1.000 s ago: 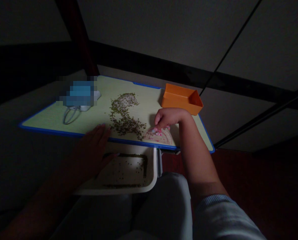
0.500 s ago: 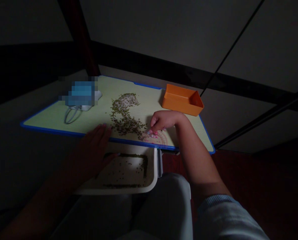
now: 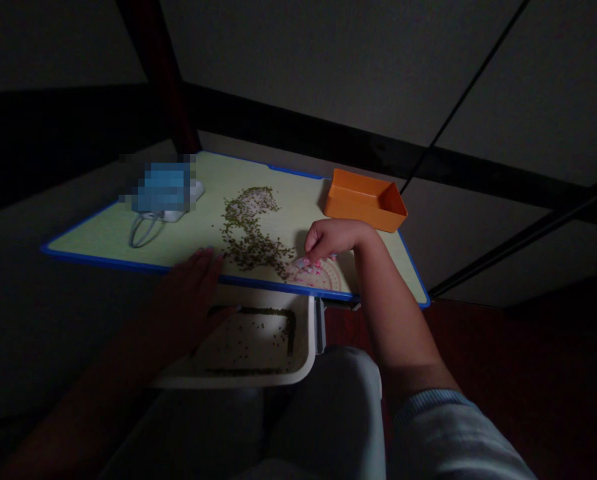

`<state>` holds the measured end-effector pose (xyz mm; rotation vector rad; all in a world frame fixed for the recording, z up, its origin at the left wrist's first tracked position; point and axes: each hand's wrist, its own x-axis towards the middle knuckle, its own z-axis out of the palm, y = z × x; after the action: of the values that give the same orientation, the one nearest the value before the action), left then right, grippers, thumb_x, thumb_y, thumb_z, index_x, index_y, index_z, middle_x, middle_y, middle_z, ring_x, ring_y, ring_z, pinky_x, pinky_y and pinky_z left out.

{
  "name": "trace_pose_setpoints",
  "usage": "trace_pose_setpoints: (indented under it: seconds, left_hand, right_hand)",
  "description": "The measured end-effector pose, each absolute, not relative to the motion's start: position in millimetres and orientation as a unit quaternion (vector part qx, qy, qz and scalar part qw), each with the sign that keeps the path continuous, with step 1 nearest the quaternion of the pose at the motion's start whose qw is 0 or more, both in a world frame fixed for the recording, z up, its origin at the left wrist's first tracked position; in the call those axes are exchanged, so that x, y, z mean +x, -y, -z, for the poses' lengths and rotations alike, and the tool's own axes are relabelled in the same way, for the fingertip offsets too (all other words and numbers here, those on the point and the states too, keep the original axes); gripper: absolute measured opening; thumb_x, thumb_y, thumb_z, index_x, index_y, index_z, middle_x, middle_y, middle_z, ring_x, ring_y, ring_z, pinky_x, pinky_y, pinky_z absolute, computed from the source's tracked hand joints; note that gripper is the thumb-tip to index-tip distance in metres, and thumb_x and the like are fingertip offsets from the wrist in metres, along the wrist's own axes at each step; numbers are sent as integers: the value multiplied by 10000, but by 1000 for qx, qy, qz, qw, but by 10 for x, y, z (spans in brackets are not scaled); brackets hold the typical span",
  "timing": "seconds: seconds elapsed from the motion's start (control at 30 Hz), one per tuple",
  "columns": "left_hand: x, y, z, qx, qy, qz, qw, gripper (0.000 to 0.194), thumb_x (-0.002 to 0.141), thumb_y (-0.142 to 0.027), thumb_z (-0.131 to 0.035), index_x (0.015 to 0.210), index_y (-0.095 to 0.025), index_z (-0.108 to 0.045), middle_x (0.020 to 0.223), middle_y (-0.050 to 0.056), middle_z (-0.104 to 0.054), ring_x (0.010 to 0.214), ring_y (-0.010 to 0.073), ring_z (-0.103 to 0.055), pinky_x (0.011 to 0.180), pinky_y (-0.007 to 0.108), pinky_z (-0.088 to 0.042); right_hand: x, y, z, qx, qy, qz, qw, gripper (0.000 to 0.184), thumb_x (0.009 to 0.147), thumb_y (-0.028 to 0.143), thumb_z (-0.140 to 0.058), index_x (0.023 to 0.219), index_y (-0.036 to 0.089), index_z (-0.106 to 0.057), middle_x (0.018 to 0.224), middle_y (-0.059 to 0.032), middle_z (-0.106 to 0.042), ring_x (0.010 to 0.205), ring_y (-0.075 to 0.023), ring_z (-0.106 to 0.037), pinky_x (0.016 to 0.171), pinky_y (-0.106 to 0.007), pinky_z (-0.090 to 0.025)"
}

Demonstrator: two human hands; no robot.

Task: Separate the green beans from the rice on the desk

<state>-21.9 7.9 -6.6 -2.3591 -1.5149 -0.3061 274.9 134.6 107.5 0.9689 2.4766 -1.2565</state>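
One see-through half-round protractor (image 3: 327,277) with pink markings lies at the near edge of the table (image 3: 298,200), right of the middle, just beside a single patch of small grains (image 3: 258,253). The right hand (image 3: 335,235), one of two hands here, bends down over it at the wrist, the thumb and fingers drawn together and clamped on the protractor, though the hand itself hides part of the grip. The grains, too many to count, gather in two main clusters, a far one and a near one, joined by a narrower stretch. The left hand (image 3: 191,287) reaches to the near edge left of the grains, its fingers straight and side by side, the thumb spread apart; it is in deep shadow. Below that edge is one white tray (image 3: 307,347) with more grains in dark bands along its far, right and near sides and a few loose ones between. One orange box (image 3: 363,212) stands at the far right of the table. At the far left are one blurred blue thing (image 3: 163,187), one white thing (image 3: 197,190) beneath it, and one loop of cord (image 3: 133,233). A pale sleeve (image 3: 443,427) covers the right upper arm.
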Motion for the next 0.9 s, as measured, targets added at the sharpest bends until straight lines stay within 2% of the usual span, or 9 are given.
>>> trace_pose_setpoints:
  seconds: [0.27, 0.5, 0.67, 0.9]
  left_hand:
    - [-214, -75, 51, -825, 535, 105, 151, 822, 835, -586, -384, 1449, -45, -300, 1527, 273, -379, 1442, 364, -357, 1141, 527, -373]
    - [-220, -74, 61, -830, 520, 110, 169, 815, 857, -589, -334, 1432, -12, -311, 1498, 296, -404, 1427, 381, -375, 1162, 499, -348]
    - [-219, -82, 79, -826, 526, 107, 172, 838, 858, -615, -305, 1440, -13, -294, 1495, 300, -404, 1421, 387, -381, 1146, 507, -364]
    - [-219, -82, 67, -828, 521, 108, 175, 840, 851, -625, -322, 1425, -11, -332, 1490, 296, -418, 1412, 376, -400, 1141, 499, -373]
  right_hand:
    - [2682, -1324, -1044, 346, -840, 411, 73, 238, 798, 269, -651, 605, 130, -643, 452, 79, -435, 461, -60, -387, 513, -217, -276]
    - [2783, -1339, -1105, 351, -836, 420, 52, 266, 787, 313, -664, 601, 125, -633, 458, 78, -436, 467, -51, -354, 515, -221, -268]
    - [2793, -1340, -1121, 355, -825, 434, 74, 227, 754, 308, -691, 627, 121, -672, 462, 66, -480, 471, -55, -374, 519, -226, -276]
    - [2758, -1330, -1094, 324, -831, 441, 103, 261, 777, 329, -697, 626, 118, -680, 423, 88, -423, 448, -45, -341, 514, -229, -238]
